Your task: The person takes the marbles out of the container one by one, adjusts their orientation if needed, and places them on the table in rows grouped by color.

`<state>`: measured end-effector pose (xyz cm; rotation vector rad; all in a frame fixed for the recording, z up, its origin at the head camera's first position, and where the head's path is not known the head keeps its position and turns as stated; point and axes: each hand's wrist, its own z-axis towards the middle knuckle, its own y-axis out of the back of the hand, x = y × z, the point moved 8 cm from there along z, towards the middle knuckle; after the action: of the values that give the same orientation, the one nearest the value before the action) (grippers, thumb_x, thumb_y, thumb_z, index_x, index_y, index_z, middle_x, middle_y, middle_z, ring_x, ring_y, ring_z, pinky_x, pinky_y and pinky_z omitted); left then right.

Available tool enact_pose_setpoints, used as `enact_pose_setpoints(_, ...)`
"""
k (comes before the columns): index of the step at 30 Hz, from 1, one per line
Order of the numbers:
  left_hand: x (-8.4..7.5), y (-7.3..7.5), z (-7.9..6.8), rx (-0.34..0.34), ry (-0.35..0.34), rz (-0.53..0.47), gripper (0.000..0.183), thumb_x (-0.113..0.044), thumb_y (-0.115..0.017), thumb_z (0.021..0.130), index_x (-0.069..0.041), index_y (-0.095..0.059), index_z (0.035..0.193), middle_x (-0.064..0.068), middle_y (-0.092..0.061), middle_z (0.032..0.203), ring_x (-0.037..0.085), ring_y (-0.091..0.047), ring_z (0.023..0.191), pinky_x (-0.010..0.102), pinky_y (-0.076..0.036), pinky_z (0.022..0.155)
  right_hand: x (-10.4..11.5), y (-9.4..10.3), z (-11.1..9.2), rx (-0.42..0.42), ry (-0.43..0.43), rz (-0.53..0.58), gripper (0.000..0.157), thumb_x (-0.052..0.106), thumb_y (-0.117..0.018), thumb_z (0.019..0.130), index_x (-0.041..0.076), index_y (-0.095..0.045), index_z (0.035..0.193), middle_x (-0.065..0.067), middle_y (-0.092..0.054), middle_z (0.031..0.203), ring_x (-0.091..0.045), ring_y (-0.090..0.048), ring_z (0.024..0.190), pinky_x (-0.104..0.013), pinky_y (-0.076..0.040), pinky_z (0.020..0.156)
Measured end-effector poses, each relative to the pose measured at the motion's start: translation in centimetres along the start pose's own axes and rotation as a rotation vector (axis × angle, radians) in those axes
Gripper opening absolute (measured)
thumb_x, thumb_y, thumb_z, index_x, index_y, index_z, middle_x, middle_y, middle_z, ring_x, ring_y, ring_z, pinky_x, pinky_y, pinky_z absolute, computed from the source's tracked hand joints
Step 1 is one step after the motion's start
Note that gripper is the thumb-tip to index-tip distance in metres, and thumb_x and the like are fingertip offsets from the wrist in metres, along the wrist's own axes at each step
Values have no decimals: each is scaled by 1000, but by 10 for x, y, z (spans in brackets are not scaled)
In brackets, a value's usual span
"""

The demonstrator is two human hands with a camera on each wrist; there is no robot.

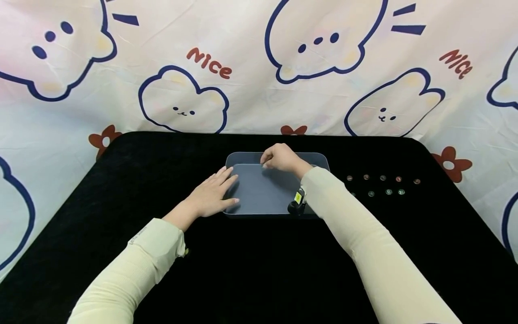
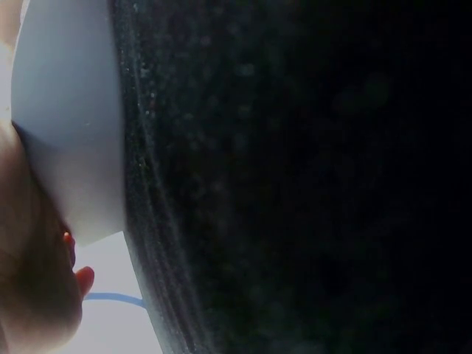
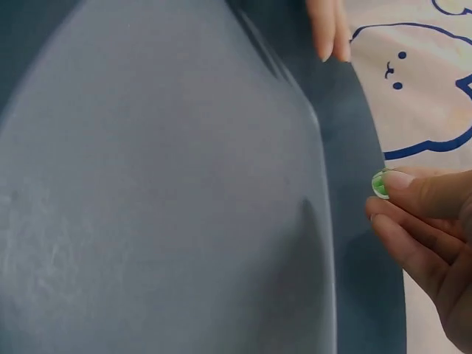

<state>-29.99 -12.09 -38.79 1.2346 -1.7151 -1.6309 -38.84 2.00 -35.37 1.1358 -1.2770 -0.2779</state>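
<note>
A shallow grey-blue tray (image 1: 259, 194) lies on the black table. My left hand (image 1: 210, 193) rests at its left rim with the fingers straight and spread; its fingertips (image 3: 322, 37) also show at the top of the right wrist view. Over the tray's back part, my right hand (image 1: 282, 158) pinches a small round disc (image 3: 380, 184), green with a white edge, between thumb and fingers. In the right wrist view the disc is held above the tray's side wall. The left wrist view has only part of the left hand (image 2: 33, 258) beside the tray's outer wall.
Several similar small round discs lie in two rough rows right of the tray, among them a red one (image 1: 398, 179) and a green one (image 1: 401, 192). The right forearm overlaps the tray's right end. A patterned cloth (image 1: 251, 99) hangs behind the black table (image 1: 243, 270).
</note>
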Motion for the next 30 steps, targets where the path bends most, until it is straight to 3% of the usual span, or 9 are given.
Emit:
enact_pose_setpoints(8, 2, -1, 0, 7, -1, -6, 70, -52, -37, 86, -11, -17, 139, 8, -3, 144, 20, 7, 129, 40, -6, 102, -3, 15, -12, -62, -16, 65, 17, 12, -61, 81, 6, -65, 96, -3, -62, 93, -14, -57, 82, -28, -45, 70)
enact_pose_setpoints(15, 1, 0, -1, -2, -19, -17, 69, -51, -37, 87, -10, -17, 139, 9, -2, 144, 20, 7, 129, 40, -6, 102, -13, 26, -25, -98, -49, 196, 18, 13, -61, 80, 6, -65, 96, -4, -63, 93, -15, -58, 83, -32, -46, 74)
enact_pose_setpoints(30, 1, -1, -1, -8, -26, -11, 71, -52, -37, 86, -10, -17, 139, 9, -2, 144, 21, 6, 129, 39, -6, 102, -25, 38, -62, -153, -22, 255, 19, 15, -62, 80, 5, -65, 96, -4, -63, 91, -16, -57, 84, -35, -45, 74)
